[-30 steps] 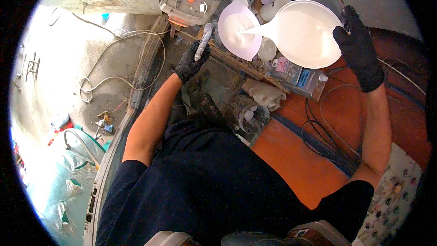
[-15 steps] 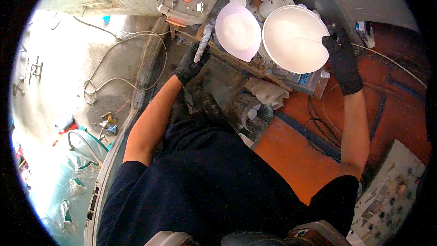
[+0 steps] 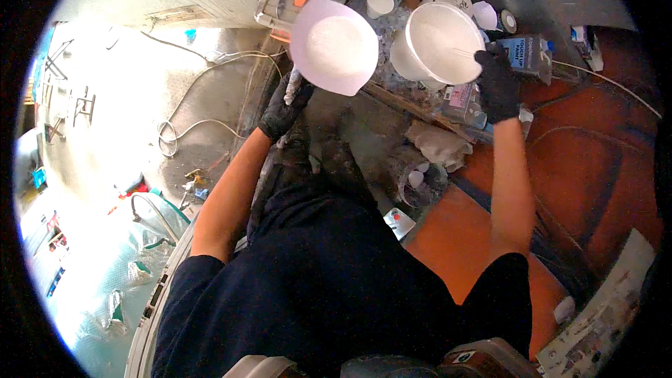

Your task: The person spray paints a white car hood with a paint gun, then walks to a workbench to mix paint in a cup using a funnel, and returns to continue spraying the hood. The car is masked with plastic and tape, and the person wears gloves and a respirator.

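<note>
The left hand [image 3: 283,108], gloved, has its fingers closed on the handle of a scoop [image 3: 334,43] — now fuller in view and lifted left of the bucket [image 3: 437,42] than half a second ago. The right hand [image 3: 498,80] grips the bucket's right rim, where it was. Cups [image 3: 380,2] crowd the desk's [image 3: 420,108] far edge; open room lies near, over the red floor [image 3: 595,168] at right.

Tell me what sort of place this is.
Likely a painting or plastering work site: white-coated bucket held by the gloved right hand, white-smeared tool in the left hand, loose cables on a dusty floor.
</note>
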`<state>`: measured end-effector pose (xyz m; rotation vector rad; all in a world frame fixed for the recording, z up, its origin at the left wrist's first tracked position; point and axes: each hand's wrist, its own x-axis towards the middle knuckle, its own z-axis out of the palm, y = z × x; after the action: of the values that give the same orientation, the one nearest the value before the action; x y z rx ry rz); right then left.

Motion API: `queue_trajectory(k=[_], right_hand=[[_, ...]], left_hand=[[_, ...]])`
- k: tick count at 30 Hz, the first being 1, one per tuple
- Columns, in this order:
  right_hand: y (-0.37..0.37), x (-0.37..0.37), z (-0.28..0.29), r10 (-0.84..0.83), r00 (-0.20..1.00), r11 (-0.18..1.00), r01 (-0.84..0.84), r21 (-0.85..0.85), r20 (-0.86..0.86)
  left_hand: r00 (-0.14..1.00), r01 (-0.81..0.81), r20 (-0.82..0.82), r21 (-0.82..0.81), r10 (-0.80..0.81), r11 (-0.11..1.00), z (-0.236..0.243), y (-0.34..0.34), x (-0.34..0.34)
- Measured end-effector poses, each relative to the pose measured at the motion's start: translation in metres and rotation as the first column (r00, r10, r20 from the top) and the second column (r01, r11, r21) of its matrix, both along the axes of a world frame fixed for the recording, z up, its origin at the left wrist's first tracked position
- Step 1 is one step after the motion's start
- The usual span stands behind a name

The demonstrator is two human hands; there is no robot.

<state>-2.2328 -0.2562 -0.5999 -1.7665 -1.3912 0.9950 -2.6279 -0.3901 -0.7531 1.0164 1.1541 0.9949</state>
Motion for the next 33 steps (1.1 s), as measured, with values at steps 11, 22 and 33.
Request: queue_trajectory(k=[11, 22, 33], right_hand=[[0.015, 0.012, -0.243, -0.049, 0.969, 0.989, 0.013, 0.149, 0.243], [0.02, 0.034, -0.304, -0.042, 0.938, 0.941, -0.078, 0.328, 0.344], [-0.003, 0.02, -0.231, -0.03, 0.957, 0.997, 0.049, -0.06, 0.287]], left_hand=[[0.973, -0.021, -0.232, -0.138, -0.012, 0.99, 0.018, -0.047, -0.025], [0.957, 0.014, -0.282, -0.184, -0.067, 0.983, -0.01, -0.057, -0.035], [0.938, -0.006, -0.341, -0.182, -0.057, 0.983, -0.003, -0.051, -0.037]])
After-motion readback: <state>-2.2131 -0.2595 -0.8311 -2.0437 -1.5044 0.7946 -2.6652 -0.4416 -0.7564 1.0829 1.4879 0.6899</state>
